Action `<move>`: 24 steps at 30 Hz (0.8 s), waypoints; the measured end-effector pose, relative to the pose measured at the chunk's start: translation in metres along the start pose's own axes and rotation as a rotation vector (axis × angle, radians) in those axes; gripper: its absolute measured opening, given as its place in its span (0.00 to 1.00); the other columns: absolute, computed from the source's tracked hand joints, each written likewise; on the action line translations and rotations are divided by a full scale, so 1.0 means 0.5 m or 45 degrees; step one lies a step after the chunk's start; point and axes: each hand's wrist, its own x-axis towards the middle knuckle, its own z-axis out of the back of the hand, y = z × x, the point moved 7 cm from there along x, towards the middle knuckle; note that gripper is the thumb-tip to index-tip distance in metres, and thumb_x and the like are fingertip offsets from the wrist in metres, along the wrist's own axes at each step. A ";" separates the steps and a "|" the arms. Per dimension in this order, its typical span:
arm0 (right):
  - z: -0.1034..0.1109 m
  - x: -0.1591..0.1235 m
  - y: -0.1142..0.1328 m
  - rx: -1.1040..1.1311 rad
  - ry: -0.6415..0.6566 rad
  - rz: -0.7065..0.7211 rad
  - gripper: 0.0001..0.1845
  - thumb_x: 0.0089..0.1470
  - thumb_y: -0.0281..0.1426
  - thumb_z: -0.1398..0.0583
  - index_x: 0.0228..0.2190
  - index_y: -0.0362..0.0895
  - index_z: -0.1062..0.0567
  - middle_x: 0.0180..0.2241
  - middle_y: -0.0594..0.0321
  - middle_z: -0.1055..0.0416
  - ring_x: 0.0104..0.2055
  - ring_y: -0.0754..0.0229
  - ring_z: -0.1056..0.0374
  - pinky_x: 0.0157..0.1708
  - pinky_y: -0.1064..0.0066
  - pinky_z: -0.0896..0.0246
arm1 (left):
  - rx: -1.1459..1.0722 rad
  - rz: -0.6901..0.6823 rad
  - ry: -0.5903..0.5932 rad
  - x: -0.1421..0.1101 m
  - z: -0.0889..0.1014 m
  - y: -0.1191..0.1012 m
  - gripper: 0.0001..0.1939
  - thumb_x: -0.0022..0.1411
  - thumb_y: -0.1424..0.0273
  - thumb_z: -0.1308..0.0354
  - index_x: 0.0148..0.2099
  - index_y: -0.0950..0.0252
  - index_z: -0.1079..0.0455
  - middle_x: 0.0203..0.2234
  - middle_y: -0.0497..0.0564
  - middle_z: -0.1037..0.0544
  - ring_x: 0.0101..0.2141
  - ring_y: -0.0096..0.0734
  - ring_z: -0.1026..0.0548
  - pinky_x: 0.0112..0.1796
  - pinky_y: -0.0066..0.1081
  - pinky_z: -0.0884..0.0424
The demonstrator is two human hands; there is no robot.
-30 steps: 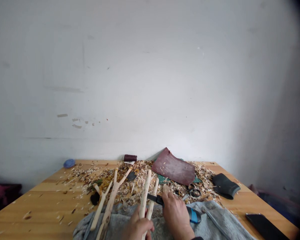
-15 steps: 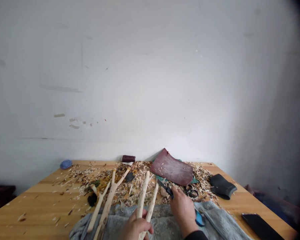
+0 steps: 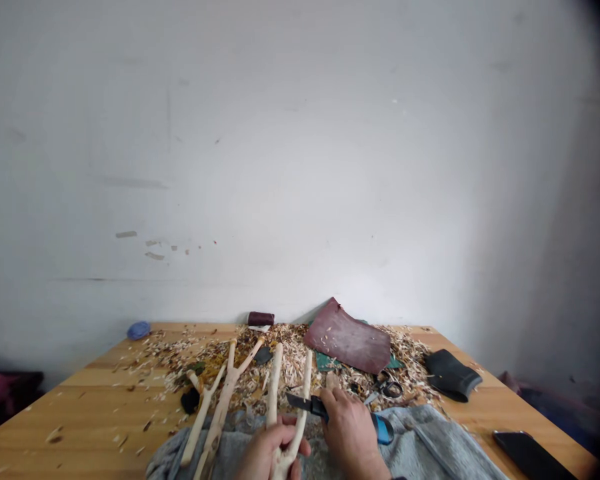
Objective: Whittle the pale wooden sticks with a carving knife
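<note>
My left hand is closed around the lower part of a peeled forked stick, its two prongs pointing up and away from me. In my right hand is a blue and black utility knife. Its dark blade lies across the right prong, with the tip reaching into the gap between the prongs. Both hands are above a grey cloth at the near edge of the table. To the left, two more peeled forked sticks lie partly on the cloth, the longer forked stick and the shorter one.
Wood shavings cover much of the wooden table. Beyond the hands lie a maroon leather piece, scissors and a thread spool. A black folded piece and a phone are at right, a blue round item far left.
The knife blade moved from the forked stick out to the right prong's tip, then came back lower across that prong. My left hand turned the stick, so the fork's joint now shows.
</note>
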 end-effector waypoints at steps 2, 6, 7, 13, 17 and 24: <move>-0.002 0.002 -0.007 -0.002 -0.004 -0.032 0.23 0.52 0.18 0.47 0.45 0.48 0.23 0.47 0.55 0.24 0.46 0.55 0.26 0.43 0.70 0.37 | 0.012 0.004 0.056 0.002 -0.005 0.003 0.17 0.43 0.62 0.35 0.33 0.66 0.32 0.21 0.49 0.23 0.12 0.19 0.34 0.13 0.20 0.52; -0.001 0.011 -0.029 -0.013 -0.040 -0.078 0.26 0.54 0.17 0.49 0.49 0.49 0.25 0.44 0.57 0.23 0.45 0.57 0.26 0.42 0.72 0.38 | 0.036 0.007 0.104 0.004 -0.005 0.008 0.16 0.43 0.63 0.37 0.33 0.66 0.32 0.21 0.50 0.23 0.11 0.18 0.36 0.12 0.19 0.53; 0.000 0.015 -0.041 -0.021 -0.046 -0.120 0.26 0.55 0.18 0.49 0.49 0.49 0.26 0.43 0.57 0.22 0.44 0.57 0.25 0.40 0.72 0.38 | 0.039 0.005 0.116 0.003 -0.005 0.008 0.15 0.44 0.63 0.37 0.33 0.66 0.32 0.21 0.50 0.23 0.11 0.18 0.36 0.12 0.19 0.53; 0.007 0.025 -0.117 -0.040 -0.050 -0.356 0.16 0.60 0.26 0.48 0.44 0.47 0.24 0.41 0.55 0.22 0.38 0.54 0.24 0.33 0.69 0.38 | 0.108 -0.008 0.129 0.001 -0.007 0.011 0.13 0.44 0.64 0.39 0.32 0.66 0.32 0.20 0.51 0.23 0.12 0.19 0.35 0.13 0.20 0.53; 0.005 0.017 -0.082 0.037 -0.085 -0.204 0.15 0.58 0.28 0.44 0.45 0.49 0.25 0.41 0.59 0.22 0.40 0.55 0.25 0.35 0.70 0.39 | 0.105 0.003 0.040 0.008 0.004 0.008 0.16 0.42 0.62 0.39 0.33 0.65 0.32 0.20 0.49 0.23 0.11 0.19 0.37 0.13 0.21 0.54; -0.003 0.004 -0.013 0.039 -0.049 0.001 0.16 0.55 0.23 0.44 0.41 0.50 0.23 0.40 0.61 0.23 0.41 0.56 0.25 0.37 0.71 0.39 | 0.171 -0.024 0.021 0.016 0.013 0.010 0.16 0.42 0.63 0.40 0.34 0.66 0.32 0.21 0.49 0.23 0.12 0.20 0.36 0.13 0.21 0.52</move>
